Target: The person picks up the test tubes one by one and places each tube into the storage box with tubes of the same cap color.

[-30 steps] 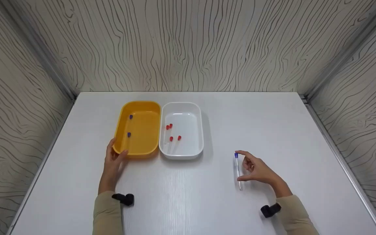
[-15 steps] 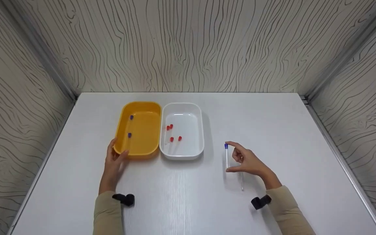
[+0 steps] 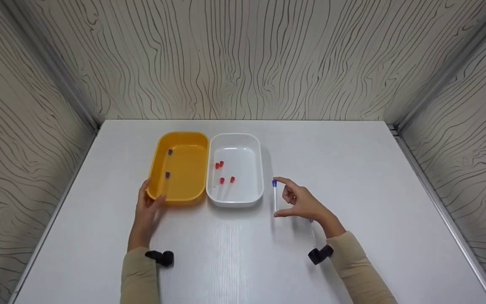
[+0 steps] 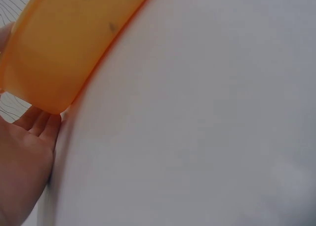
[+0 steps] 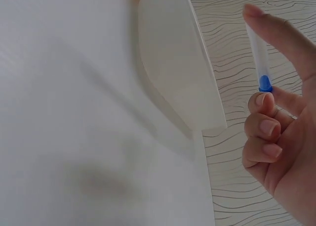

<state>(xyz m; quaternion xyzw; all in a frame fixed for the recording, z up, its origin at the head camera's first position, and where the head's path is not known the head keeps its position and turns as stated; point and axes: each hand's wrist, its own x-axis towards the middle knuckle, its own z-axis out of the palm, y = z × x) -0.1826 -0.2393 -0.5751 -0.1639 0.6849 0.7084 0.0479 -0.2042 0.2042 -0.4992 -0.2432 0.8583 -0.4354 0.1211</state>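
Observation:
Between thumb and index finger my right hand [image 3: 304, 204] holds a clear tube with a blue cap [image 3: 275, 195] by its two ends, raised above the table to the right of the white tray [image 3: 261, 169]. The right wrist view shows the tube [image 5: 259, 53] with the thumb on one end and the index finger at the cap. My left hand [image 3: 144, 211] holds the near left corner of the yellow tray [image 3: 184, 203], its thumb at the near rim. Two blue-capped tubes [image 3: 167, 175] lie in the yellow tray. Several red-capped tubes [image 3: 222, 180] lie in the white one.
Another blue-capped tube [image 3: 313, 233] lies on the white table [image 3: 226, 261] below my right wrist, partly covered. The two trays stand side by side. Patterned panels [image 3: 243, 59] close off the back and both sides.
My right hand has lifted the blue-capped tube off the table and carried it left and away from me, nearer the white tray. A second tube now shows below the wrist. My left hand stays put.

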